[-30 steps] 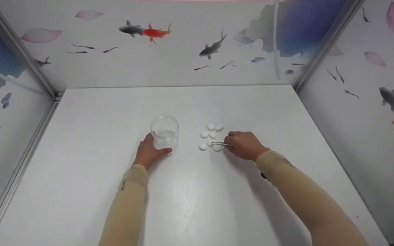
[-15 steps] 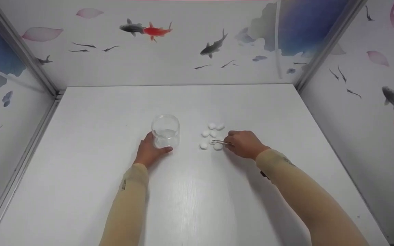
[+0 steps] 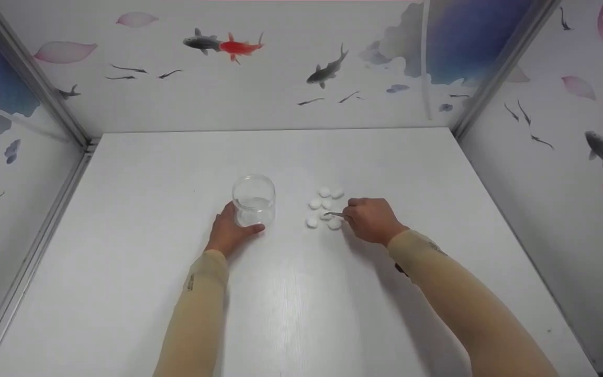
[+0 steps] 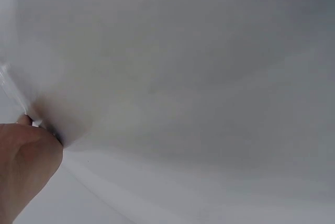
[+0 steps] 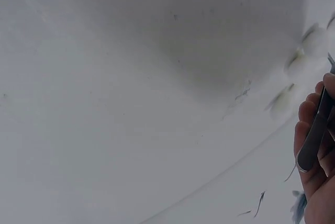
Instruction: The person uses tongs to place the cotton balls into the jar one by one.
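Note:
A clear, wide-mouthed jar [image 3: 254,201] stands upright on the white table. My left hand [image 3: 227,232] grips it low down, thumb at the front and fingers round the left side. In my right hand [image 3: 373,220] I hold metal tweezers [image 3: 336,214], pointing left, their rounded end showing in the right wrist view beside the curled fingers. The tweezer tips are at a white cotton ball [image 3: 324,215] in the middle of a loose group; whether they pinch it is too small to tell. Several more cotton balls [image 3: 315,203] lie around it, between jar and right hand.
The white table [image 3: 280,314] is bounded by a back wall [image 3: 259,104] printed with fish and petals. A similar right side panel [image 3: 553,173] and left side panel [image 3: 24,173] flank it.
The tweezer prongs, visibly apart before, now look drawn together over the middle cotton ball. My right hand has shifted very slightly. The left hand and jar stay in place.

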### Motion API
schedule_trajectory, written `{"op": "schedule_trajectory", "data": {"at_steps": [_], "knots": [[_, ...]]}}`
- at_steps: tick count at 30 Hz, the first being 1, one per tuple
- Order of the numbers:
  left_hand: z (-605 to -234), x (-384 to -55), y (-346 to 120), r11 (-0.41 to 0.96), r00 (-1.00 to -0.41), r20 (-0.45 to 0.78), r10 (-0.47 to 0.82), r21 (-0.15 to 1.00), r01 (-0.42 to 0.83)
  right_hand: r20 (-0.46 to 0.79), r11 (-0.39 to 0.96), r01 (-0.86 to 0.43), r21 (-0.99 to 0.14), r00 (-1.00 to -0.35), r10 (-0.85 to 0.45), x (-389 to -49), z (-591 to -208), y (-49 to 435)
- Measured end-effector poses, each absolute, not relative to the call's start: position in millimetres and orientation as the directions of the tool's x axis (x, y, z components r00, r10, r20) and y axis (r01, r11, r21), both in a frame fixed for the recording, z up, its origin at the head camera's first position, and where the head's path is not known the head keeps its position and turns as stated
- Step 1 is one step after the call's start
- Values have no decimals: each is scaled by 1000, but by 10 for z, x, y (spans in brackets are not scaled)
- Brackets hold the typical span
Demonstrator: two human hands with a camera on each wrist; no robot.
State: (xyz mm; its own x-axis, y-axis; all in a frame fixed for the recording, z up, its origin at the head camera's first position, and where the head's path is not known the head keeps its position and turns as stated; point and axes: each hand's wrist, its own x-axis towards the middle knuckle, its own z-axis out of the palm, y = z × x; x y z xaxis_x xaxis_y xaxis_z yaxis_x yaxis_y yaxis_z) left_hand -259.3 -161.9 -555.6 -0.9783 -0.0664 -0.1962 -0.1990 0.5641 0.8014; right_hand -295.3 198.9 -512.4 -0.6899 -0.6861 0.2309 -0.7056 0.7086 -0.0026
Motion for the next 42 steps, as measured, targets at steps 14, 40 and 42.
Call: {"op": "schedule_trajectory", "data": {"at_steps": [14,40,42], "knots": [[-5543,-2595,-1630,583,-982,-179,-63,792,-182,336,687,-726,9,-645,-686,-2987,-5050,2089],[-5575,-2601,-1624,582,-983,-177,-53,794,-175,387,658,-753,2,-606,-695,-3057,-4866,1932],[-5574,-2601,-1625,583,-983,-173,-53,794,-171,403,650,-760,7,-593,-697,-3086,-4794,1843]]}}
